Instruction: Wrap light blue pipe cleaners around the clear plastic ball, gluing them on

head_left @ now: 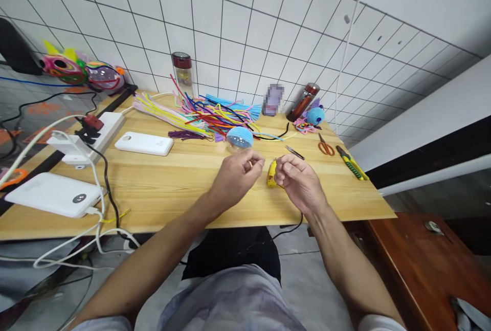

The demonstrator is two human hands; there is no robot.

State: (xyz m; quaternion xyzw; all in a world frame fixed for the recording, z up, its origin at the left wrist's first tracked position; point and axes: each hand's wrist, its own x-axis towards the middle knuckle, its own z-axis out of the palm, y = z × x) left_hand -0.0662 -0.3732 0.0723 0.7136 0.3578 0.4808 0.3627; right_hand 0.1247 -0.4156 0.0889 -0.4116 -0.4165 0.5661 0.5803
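Both of my hands are raised over the front half of the wooden table, a short gap apart. My left hand (pixel 238 175) is closed, thumb and fingertips pinched together; anything between them is too small to make out. Just beyond it sits a clear ball (pixel 240 140) whose upper part is covered with light blue pipe cleaner. With curled fingers and the thumb pressed on them, my right hand (pixel 301 180) is closed too, and I cannot see what it holds. A yellow tool (pixel 272 173), perhaps a glue gun, lies partly hidden beside the right hand.
Colourful pipe cleaners (pixel 218 113) are heaped along the wall. Scissors (pixel 326 145), pliers (pixel 351 162) and a small dark tool (pixel 295 152) lie at right. White power banks (pixel 143 143), a power strip (pixel 99 136) and cables occupy the left. A red flask (pixel 305 101) stands behind.
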